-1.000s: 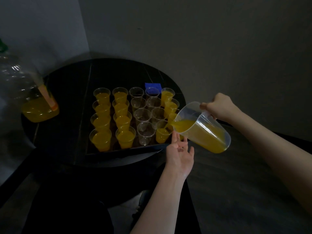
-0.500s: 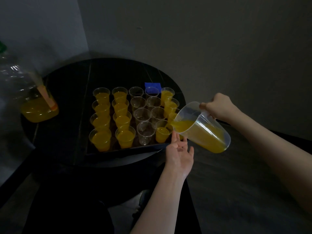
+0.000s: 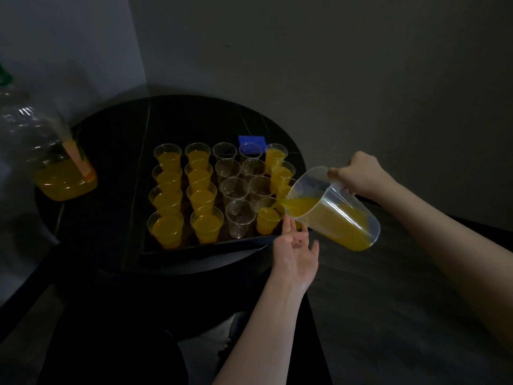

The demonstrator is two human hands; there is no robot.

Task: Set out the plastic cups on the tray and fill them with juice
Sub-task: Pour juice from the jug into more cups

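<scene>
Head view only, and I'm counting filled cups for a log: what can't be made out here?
- Nearest cup of the right-hand column: hidden behind the jug, so its fill cannot be told.
- Big bottle: top and left side cut off by the frame edge.
- Blue thing behind the tray: partly hidden by cups, too dim to identify.
- Right hand: the jug handle is hidden under it.

- The scene is dim and underexposed; the round black table (image 3: 194, 120) merges into deep shadow at its near edge.
- The brightest area is the pale wall (image 3: 69, 37) at upper left.
- Small glints show on the large clear plastic bottle (image 3: 33, 140).
- Wide-angle stretching bends the frame's edges.
- Dark areas look soft and grainy.
</scene>
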